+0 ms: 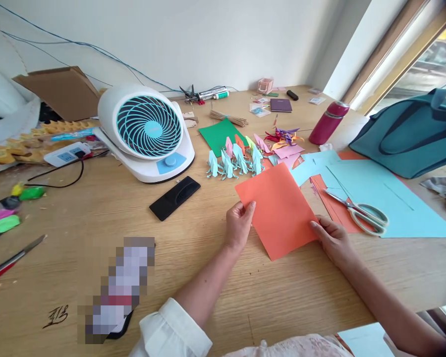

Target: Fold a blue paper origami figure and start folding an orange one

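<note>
An orange sheet of paper (282, 213) is held up above the wooden table by both hands. My left hand (239, 224) pinches its left edge, thumb on top. On the right edge, near the lower corner, my right hand (334, 240) grips it with the thumb in front. Just beyond the sheet stand several folded paper figures (240, 159), mostly light blue, with orange, pink and yellow ones behind. Scissors (360, 212) with pale handles lie to the right of my right hand, across orange and light blue paper (405, 198).
A white fan (141, 134) stands at the back left, a black phone-like slab (175, 198) before it. A green sheet (218, 135) lies behind the figures. A magenta bottle (329, 123) and a teal bag (405, 134) stand at right. A red-handled knife (13, 260) lies far left.
</note>
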Demonstrator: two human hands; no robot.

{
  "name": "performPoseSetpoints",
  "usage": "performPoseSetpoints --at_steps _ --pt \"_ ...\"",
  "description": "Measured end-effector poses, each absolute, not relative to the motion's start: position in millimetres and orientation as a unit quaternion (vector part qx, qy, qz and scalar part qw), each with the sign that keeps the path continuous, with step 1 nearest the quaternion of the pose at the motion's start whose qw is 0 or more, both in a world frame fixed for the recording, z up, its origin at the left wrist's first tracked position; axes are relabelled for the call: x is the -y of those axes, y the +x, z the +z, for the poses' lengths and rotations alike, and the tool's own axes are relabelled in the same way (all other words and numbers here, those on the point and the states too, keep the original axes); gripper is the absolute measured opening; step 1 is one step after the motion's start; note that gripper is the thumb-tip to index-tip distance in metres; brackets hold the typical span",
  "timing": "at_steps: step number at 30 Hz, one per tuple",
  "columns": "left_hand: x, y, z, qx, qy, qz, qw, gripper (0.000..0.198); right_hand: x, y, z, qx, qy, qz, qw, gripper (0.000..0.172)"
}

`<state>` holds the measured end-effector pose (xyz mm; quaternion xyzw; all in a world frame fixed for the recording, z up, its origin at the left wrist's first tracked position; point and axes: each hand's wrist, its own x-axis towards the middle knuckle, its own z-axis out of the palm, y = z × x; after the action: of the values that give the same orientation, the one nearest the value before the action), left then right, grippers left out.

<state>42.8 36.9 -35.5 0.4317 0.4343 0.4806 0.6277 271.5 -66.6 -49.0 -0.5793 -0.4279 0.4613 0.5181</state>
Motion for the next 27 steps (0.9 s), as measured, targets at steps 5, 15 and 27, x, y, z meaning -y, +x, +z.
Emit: performPoseSetpoints --at_steps 5,15,27 --pt "-37 40 -40 -0.425 0.472 0.473 0.61 0.034 67 265 -44 0.42 -0.606 0.456 0.499 0.027" --pt "-43 33 -40 -0.396 0.451 0.477 0.643 0.036 65 253 -39 0.484 -0.611 0.414 0.47 0.038" --pt "-34 15 -27 -0.356 0.429 0.386 0.735 0.036 72 238 -23 0.486 -0.577 0.443 0.484 0.042"
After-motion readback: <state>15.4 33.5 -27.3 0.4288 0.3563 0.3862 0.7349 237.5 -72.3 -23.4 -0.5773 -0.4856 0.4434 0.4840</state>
